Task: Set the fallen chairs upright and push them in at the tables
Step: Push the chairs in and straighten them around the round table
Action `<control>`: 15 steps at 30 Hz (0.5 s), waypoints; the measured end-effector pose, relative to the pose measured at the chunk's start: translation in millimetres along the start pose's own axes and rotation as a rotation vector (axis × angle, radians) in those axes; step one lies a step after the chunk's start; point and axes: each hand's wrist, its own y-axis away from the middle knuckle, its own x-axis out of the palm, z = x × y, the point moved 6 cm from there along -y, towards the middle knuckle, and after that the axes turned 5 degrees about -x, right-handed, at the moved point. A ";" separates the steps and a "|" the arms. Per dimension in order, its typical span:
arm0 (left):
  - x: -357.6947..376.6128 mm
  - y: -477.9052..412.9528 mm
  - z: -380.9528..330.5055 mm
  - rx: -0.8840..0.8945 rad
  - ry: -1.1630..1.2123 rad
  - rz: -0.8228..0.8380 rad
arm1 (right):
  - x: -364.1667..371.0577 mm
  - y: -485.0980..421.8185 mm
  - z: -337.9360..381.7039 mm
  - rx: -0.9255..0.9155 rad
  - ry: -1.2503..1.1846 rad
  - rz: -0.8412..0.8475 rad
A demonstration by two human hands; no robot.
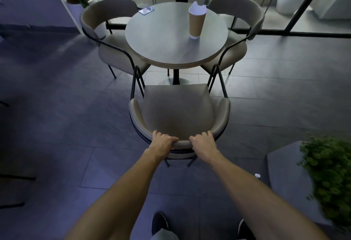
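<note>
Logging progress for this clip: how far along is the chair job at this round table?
Done: the two far chairs stand upright, tucked at the round table, and the near chair is upright. In hand: left hand and right hand grip its backrest. Left: pushing it in; its seat is still clear of the tabletop.

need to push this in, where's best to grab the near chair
Grip the top rim of the near chair's curved backrest from behind, as the left hand and right hand do. It stands upright, seat facing the table.

Head-worn view, forward and down
</note>
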 end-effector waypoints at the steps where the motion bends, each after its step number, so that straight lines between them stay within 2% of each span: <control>1: 0.0 -0.4 -2.6 -0.003 0.004 0.005 | 1.0 0.4 -2.5 -0.001 0.002 -0.006; 7: -2.1 1.3 -11.3 -0.031 0.021 0.017 | 1.5 5.5 -7.8 -0.012 0.018 -0.056; 15: -3.0 1.8 -28.8 -0.072 0.037 0.020 | 4.2 11.9 -23.3 -0.030 0.026 -0.032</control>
